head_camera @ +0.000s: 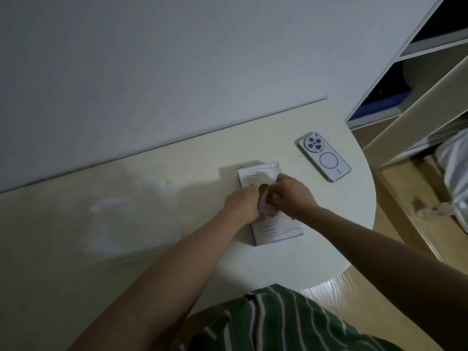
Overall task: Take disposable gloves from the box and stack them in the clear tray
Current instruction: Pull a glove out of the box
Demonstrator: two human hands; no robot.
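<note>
Head view: glove box (269, 230) mid frame on tabletop (326, 231). L hand (241, 202) & R hand (291, 196) over box, fingers curled tight on crumpled see-thru glove (264, 205) betw. them; phone (324, 160) up-right of box.

A room in a home, by the look of it: a pale table (152, 224) with a rounded end stands against a plain white wall (152, 59), and a smartphone (325, 158) lies face down on it near a flat glove box (276, 230). White open shelving (417, 97) fills the upper right of the frame, above a wooden floor (405, 198) with crumpled white fabric (455, 171) at the right edge.
</note>
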